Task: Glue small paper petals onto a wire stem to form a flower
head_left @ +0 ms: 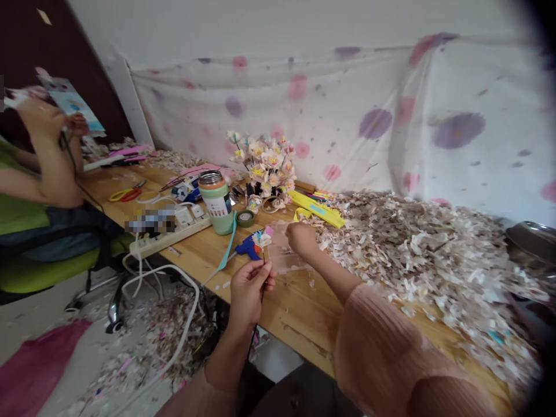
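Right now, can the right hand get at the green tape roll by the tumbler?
Probably yes. The right hand is over the clear plastic piece; the tape roll lies nearby on bare wood, open from above. Only the blue glue gun sits near that path, low.

One long wooden desk [299, 307] carries the items. Count per kind: one mint-green cylindrical tumbler with metal lid [217, 201]; one roll of dark green tape [245, 218]; one blue glue gun [248, 247]; one white power strip [169, 234] along the front edge; one pair of scissors with yellow and red handles [125, 194] toward the left end; one bouquet of cream paper flowers [264, 165] at the back edge; one heap of pale paper scraps [417, 255] covering the right end. Two bare hands, left hand [249, 285] and right hand [300, 238], work at the front edge.
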A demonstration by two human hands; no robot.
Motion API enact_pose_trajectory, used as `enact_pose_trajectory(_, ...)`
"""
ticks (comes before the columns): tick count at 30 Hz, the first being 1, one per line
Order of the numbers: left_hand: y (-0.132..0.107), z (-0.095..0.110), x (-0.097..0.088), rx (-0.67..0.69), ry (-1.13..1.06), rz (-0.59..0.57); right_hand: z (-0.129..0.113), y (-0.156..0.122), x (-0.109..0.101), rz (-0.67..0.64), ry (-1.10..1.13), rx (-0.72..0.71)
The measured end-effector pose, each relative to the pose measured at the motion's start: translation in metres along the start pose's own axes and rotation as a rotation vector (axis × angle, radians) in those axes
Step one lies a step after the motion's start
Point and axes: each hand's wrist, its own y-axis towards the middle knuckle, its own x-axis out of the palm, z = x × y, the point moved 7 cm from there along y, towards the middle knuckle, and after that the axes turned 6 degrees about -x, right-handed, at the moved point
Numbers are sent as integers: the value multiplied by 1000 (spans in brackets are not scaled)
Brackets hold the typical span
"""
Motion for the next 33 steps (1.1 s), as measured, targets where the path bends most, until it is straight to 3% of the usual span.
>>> enact_pose_trajectory(6,-6,-7,16,2,1,-73,10,-33,-45,111,259,-27)
enact_pose_trajectory(13,-11,-18,44,-2,5,-150,38,-63,-54,35,545,44)
enact_pose_trajectory(18,-12,-20,67,-7,-14,-199,22,-99,-60,-84,1296,113)
enact_pose_trajectory(20,-14,-21,77,-6,-12,-233,17,-112,-61,-137,1455,149)
enact_pose_trajectory(26,-21,-26,97,61,53,-275,20,-130,-59,-141,1507,168)
enact_pose_trajectory(33,-18,-38,105,97,90,-260,24,-135,-58,-176,1527,133)
